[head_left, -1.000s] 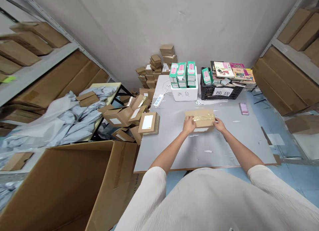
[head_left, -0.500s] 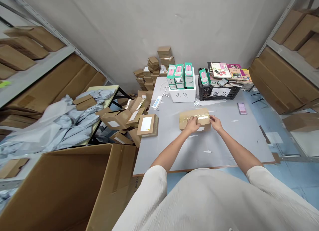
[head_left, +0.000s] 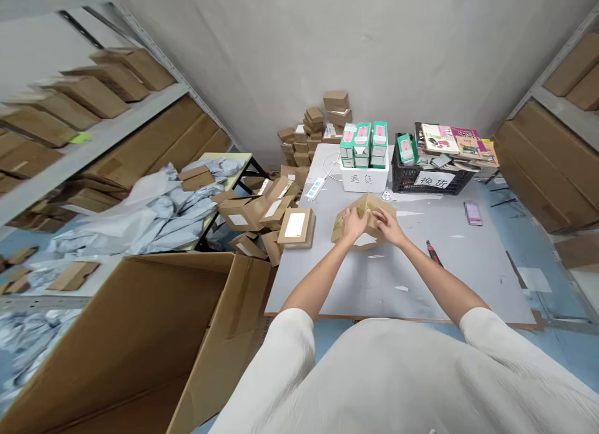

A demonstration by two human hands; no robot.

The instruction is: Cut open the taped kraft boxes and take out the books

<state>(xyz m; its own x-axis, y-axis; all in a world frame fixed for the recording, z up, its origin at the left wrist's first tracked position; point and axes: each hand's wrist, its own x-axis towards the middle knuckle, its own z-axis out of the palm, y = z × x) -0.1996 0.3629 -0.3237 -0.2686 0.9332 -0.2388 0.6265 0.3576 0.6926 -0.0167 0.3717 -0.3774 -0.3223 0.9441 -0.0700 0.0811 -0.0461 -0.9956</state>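
1. We have the cardboard box point(head_left: 369, 202) on the table point(head_left: 327, 284), just in front of the white bin point(head_left: 365, 182), its top peaked near the middle
2. Our left hand point(head_left: 354, 223) is closed on its left part, thumb toward the middle; our right hand point(head_left: 388, 226) is closed on it right of the middle
3. The box touches both, so neither is nearer; its long axis seems to run left to right
4. We have a red-and-black cutter point(head_left: 433, 254) lying right of our right hand, nearer our body
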